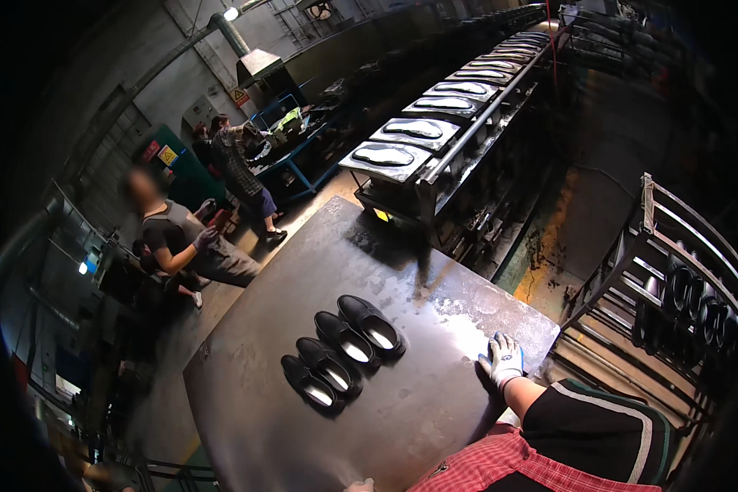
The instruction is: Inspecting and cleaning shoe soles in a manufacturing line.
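My right hand (503, 359), in a white glove with blue edging, rests flat on the right side of a grey metal table (435, 402). Its fingers are stretched out and it holds nothing. Only a small gloved piece of my left hand (359, 486) shows at the lower edge, by the table's near side; its fingers are hidden. Several black slip-on shoes (336, 365) with pale insoles stand in a slanting row on the tabletop, left of my right hand and apart from both hands.
Beyond the table, a line of metal molds (389, 160) with sole-shaped hollows runs into the distance. On the right stands a metal rack (623, 279) holding dark shoes. A gloved person (193, 234) is at the left; other people (242, 160) work at a blue bench (295, 168).
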`<state>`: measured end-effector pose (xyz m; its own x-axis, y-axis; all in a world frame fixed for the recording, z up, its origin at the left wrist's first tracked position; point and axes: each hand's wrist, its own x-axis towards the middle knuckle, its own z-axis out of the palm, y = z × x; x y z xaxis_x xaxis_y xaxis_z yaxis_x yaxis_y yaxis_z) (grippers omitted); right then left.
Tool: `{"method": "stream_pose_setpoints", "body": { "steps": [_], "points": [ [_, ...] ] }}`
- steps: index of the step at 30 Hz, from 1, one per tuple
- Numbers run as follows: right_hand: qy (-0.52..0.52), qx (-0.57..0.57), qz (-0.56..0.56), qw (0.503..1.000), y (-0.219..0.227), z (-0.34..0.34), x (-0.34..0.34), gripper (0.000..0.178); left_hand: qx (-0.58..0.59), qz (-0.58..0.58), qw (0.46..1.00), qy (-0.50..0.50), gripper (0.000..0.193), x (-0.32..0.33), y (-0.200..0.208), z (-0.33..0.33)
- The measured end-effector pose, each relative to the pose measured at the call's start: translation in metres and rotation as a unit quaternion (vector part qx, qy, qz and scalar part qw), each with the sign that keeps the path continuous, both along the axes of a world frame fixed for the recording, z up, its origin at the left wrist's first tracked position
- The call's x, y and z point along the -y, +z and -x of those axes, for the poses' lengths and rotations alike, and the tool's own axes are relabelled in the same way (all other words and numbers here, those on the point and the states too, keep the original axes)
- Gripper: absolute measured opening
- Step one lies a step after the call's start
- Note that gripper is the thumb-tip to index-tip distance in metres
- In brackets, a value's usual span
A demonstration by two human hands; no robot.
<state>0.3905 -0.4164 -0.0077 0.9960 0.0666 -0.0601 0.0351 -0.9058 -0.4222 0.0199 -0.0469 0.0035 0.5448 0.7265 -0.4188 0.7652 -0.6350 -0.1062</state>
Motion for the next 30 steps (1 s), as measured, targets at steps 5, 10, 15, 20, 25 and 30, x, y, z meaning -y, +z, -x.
{"method": "stream_pose_setpoints", "body": {
  "steps": [5,10,15,20,25,30],
  "points": [
    [-0.01,0.017,0.011,1.0,-0.007,0.001,0.002,0.066,0.004,0.001,1.0,0.022,0.048,0.005,0.007,-0.007],
    [-0.003,0.002,-0.01,1.0,-0.003,-0.002,-0.003,0.064,0.004,0.001,1.0,0.023,0.049,0.001,0.004,-0.005],
    [-0.012,0.01,0.0,1.0,-0.006,-0.001,0.001,0.064,0.026,-0.014,0.997,-0.074,0.036,-0.006,-0.008,-0.003],
    [0.004,0.035,-0.005,0.999,-0.013,0.0,0.002,0.063,-0.01,0.0,0.983,-0.183,0.021,-0.029,-0.033,0.02],
    [0.017,0.036,-0.007,0.999,-0.014,0.002,0.0,0.062,-0.011,0.042,0.947,-0.318,0.023,-0.025,-0.002,0.02],
    [0.002,0.047,-0.006,0.999,-0.02,0.002,0.005,0.062,-0.036,0.091,0.949,-0.3,0.033,-0.048,-0.037,0.024]
  ]
}}
